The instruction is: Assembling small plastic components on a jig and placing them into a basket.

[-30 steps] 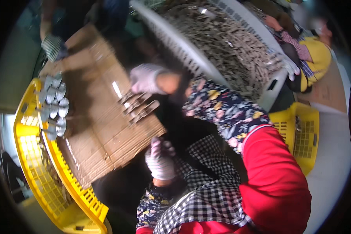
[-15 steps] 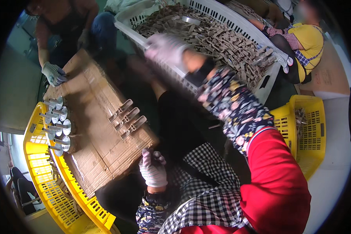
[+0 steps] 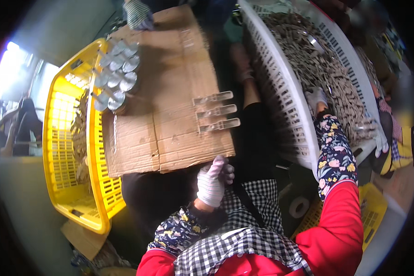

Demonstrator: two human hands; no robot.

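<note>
Left hand point(image 3: 212, 180): I see my gloved fingers curled shut against the near edge of the cardboard sheet point(image 3: 170, 87)
Right hand point(image 3: 316, 97): buried among brown pieces in the white basket point(image 3: 280, 96); finger spread I cannot tell
Clear parts point(image 3: 215, 111): three lying on the cardboard

A second ago your right hand point(image 3: 316, 97) was over the cardboard sheet point(image 3: 165, 87), setting down clear plastic pieces point(image 3: 215, 112) near its right edge. Half a second ago it had lifted away toward the white basket point(image 3: 280, 92). Now it is down inside that basket, gloved fingers among the brownish pieces point(image 3: 326, 69) near its near wall, with your floral sleeve crossing the rim. The three clear pieces now lie alone in a neat stack of rows by the cardboard's right edge. Your left hand point(image 3: 212, 180) has moved up to the cardboard's near edge, just touching it.
</note>
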